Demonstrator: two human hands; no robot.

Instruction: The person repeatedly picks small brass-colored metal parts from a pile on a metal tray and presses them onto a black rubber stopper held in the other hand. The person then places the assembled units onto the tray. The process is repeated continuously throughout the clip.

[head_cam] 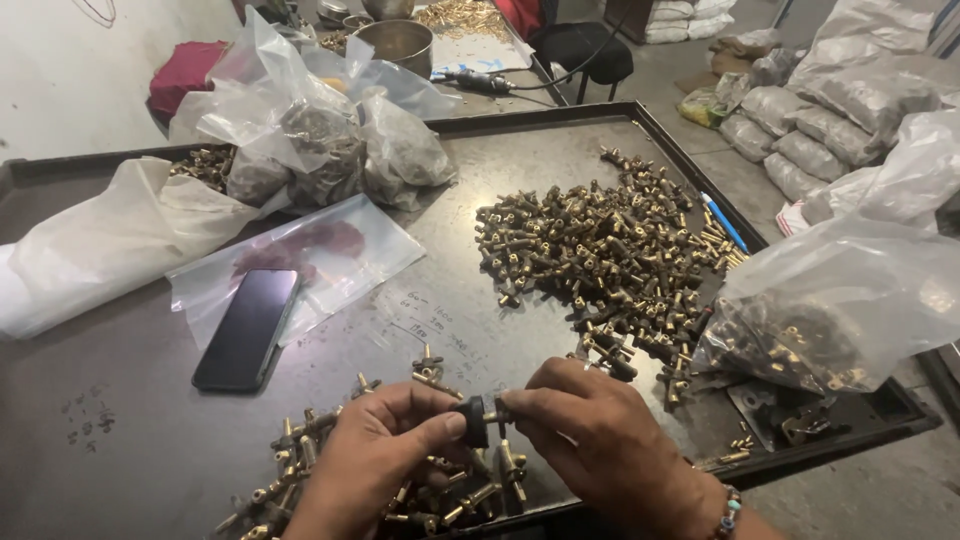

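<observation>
My left hand (375, 455) and my right hand (590, 435) meet at the near edge of a dark metal tray table (130, 400). Between their fingertips they pinch a small dark ring-shaped part joined to a brass fitting (480, 418). Under and around my left hand lies a small scatter of brass fittings (300, 440). A large heap of the same brass fittings (600, 250) is spread just beyond my right hand.
A black phone (247, 328) lies on a flat clear plastic bag (300, 255) at left. Bulging plastic bags of parts (320, 140) stand at the back, another bag (840, 300) at the right rim beside a blue pen (725, 222). White sheet (90, 245) far left; sacks on the floor (830, 120).
</observation>
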